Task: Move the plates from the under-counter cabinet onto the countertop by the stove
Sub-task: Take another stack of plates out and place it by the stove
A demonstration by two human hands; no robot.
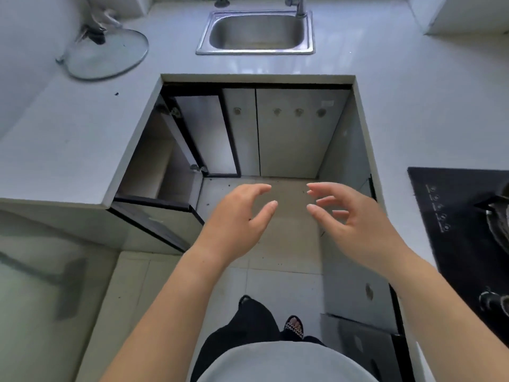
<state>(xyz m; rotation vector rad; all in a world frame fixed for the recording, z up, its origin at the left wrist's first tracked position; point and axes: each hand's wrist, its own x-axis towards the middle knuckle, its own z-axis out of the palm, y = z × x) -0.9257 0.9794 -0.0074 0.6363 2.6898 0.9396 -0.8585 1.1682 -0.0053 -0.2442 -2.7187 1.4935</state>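
No plates show in the head view. My left hand [237,219] and my right hand [349,216] hover side by side over the floor in the middle of the U-shaped kitchen, fingers spread and curled, holding nothing. An under-counter cabinet [154,166] at the left stands with its door [203,133] swung open; its inside is dark and I cannot make out any contents. The black stove [451,216] lies on the right countertop [396,150], with a dark pan [498,219] at the frame's right edge.
A steel sink [256,33] with a tap sits at the back. A glass pot lid [107,53] rests on the left countertop [68,139]. Closed cabinet doors [292,133] line the back wall. A lower door [157,224] at the left juts into the aisle. My legs and feet stand on the tiled floor [283,244].
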